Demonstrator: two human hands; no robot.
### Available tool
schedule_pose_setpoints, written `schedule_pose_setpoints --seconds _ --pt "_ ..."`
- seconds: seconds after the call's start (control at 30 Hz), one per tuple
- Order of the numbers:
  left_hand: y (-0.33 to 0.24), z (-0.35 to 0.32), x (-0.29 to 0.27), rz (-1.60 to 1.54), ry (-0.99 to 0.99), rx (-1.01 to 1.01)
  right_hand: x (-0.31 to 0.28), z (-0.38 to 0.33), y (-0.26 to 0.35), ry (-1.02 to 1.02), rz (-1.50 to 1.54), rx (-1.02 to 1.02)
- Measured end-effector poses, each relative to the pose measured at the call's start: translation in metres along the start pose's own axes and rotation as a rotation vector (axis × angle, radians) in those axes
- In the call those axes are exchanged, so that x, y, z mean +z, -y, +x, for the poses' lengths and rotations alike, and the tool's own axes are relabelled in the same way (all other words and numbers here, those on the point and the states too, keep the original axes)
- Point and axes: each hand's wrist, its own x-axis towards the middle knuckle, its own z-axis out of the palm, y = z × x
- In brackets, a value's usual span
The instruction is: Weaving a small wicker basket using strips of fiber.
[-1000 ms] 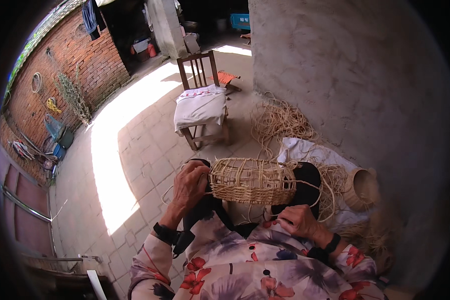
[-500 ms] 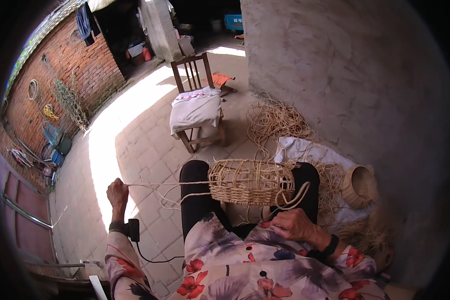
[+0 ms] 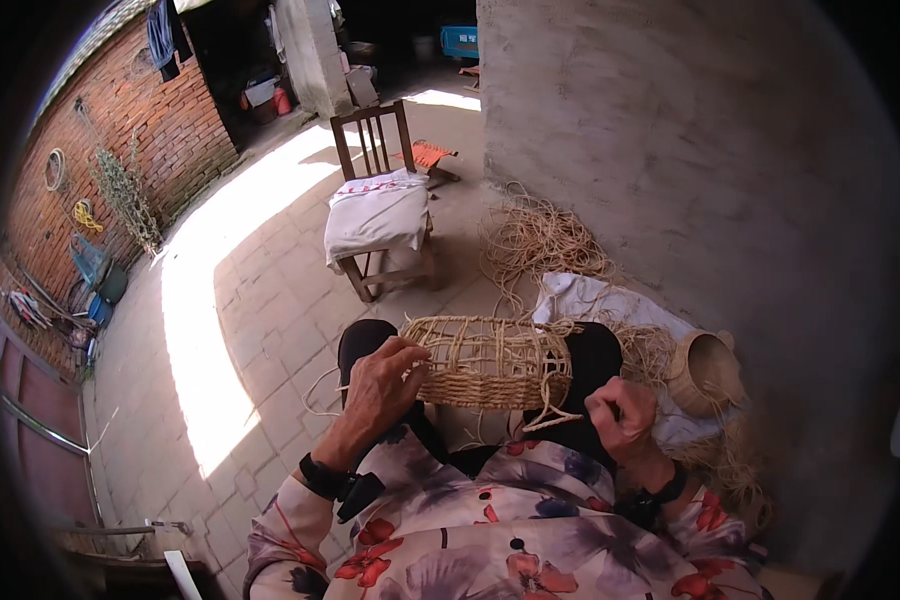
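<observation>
A half-woven straw-cord basket (image 3: 495, 388) lies on its side across my lap, its lower band tightly woven and the upper part an open lattice. My left hand (image 3: 382, 388) is at its left end, fingers bent and closed against the weave. Beside the basket's right end, my right hand (image 3: 625, 415) is curled into a loose fist; whatever it may hold is hidden. A loose cord (image 3: 554, 415) hangs in a loop from the basket's right side towards that hand. Another thin strand (image 3: 315, 398) trails out left of my left knee.
A wooden chair (image 3: 372, 130) with a white cloth (image 3: 375, 222) on its seat stands ahead. To the right, tangled cord (image 3: 545, 238) lies by the grey wall (image 3: 670, 150). Near it, a round woven basket (image 3: 692, 375) sits on a white sheet (image 3: 620, 300). An orange-topped stool (image 3: 432, 155) is behind the chair.
My left hand has come in from far left, where it held a strand taut, to the basket's left end. My right hand has risen slightly and shifted right. The view has shifted a little.
</observation>
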Motion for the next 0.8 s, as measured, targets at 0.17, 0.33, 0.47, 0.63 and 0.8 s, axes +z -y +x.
schedule_pose_setpoints --seconds 0.17,0.33,0.47,0.63,0.8 --pt "0.005 0.004 0.009 0.017 0.064 -0.015 0.007 0.018 -0.025 0.252 -0.154 0.243" --pt "-0.002 0.009 0.009 -0.008 0.093 -0.008 0.015 0.008 -0.05 0.13 -0.071 0.213" --pt "-0.001 0.003 0.006 -0.001 0.095 -0.015 -0.084 0.044 -0.072 -0.312 -0.223 0.368" --pt "-0.006 0.004 0.006 0.012 0.054 0.019 -0.294 0.047 -0.124 -0.553 -1.108 0.119" --pt "0.016 -0.001 0.0 0.24 -0.057 -0.048 -0.319 -0.067 -0.215 0.144 -1.165 0.638"
